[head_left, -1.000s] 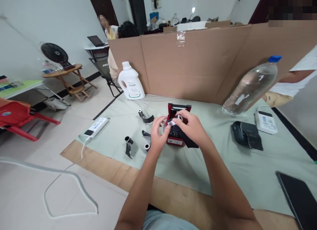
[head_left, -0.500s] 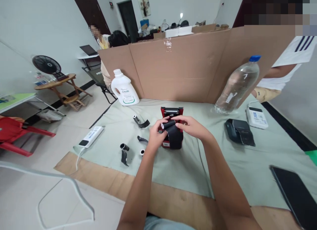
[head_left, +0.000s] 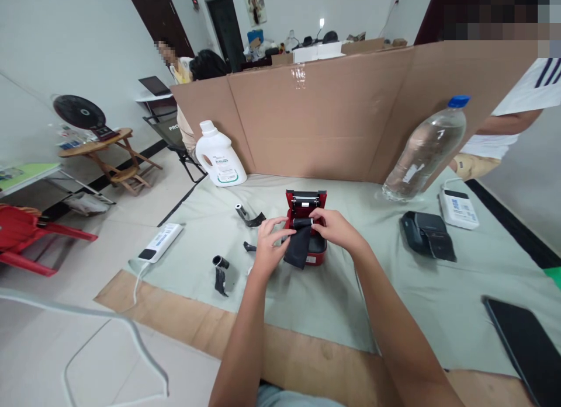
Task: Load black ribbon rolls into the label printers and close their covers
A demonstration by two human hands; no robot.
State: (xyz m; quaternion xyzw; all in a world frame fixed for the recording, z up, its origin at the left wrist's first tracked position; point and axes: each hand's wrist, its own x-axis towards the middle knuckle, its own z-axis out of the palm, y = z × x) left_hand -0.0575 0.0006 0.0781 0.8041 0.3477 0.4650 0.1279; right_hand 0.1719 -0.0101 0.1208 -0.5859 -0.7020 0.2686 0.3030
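Observation:
A small roll of black ribbon (head_left: 301, 223), its loose black strip (head_left: 298, 249) hanging down in front, is held over a small red and black printer (head_left: 316, 258) whose lid (head_left: 305, 198) stands raised. My right hand (head_left: 339, 229) pinches the roll's right end. My left hand (head_left: 272, 243) has its fingers stretched and apart at the roll's left end, close to the strip's edge; whether they touch it is unclear. Left of that hand lie a used roll (head_left: 240, 211) with a black tail, a black-cored roll (head_left: 220, 261) with a strip, and a partly hidden black piece (head_left: 249, 247).
A white jug (head_left: 221, 156) and a large clear bottle (head_left: 427, 153) stand before a cardboard screen (head_left: 315, 121). White power banks (head_left: 160, 242) (head_left: 459, 208) lie at both sides. A black device (head_left: 427, 235) and a phone (head_left: 523, 343) are to the right. A person (head_left: 511, 127) is behind the screen.
The roll has turned a little and its strip now hangs further left, baring the printer's front right. My left hand has spread its fingers and shifted slightly left.

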